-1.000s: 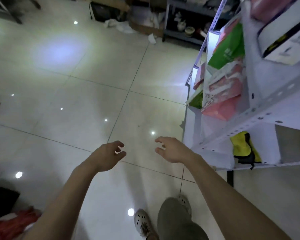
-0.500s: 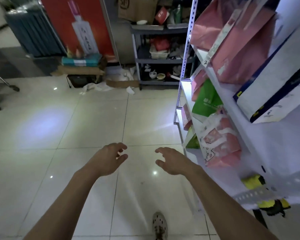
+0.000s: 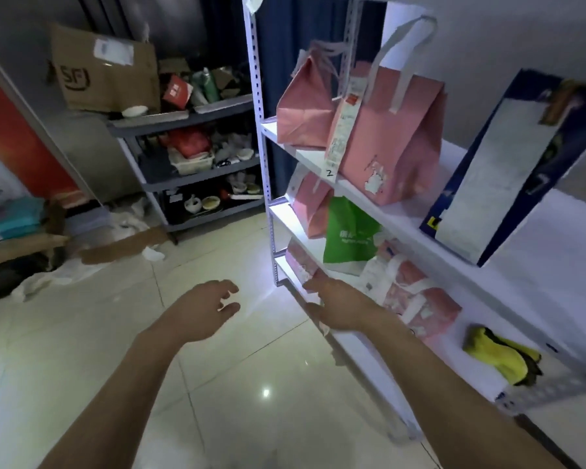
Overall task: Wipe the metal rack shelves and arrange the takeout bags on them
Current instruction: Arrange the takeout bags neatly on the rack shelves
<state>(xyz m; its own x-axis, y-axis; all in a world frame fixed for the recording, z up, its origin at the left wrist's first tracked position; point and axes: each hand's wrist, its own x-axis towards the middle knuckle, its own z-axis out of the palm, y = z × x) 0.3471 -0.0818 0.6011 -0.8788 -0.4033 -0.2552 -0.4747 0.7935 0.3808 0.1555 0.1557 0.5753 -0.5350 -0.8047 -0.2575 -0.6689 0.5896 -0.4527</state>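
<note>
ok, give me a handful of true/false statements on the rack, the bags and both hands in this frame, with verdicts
1. Both hands are empty. True: the left hand and right hand hold nothing, fingers loosely open.
2. The green bag stands on the shelf marked "2". False: it stands one shelf lower, beneath the large pink bag.
3. A yellow cloth lies on the same shelf as the green bag. True, nearer the camera.
4. The left hand is touching the white metal rack. False: it is over the floor, apart from the rack.
5. The dark blue bag lies flat. False: it stands upright.
</note>
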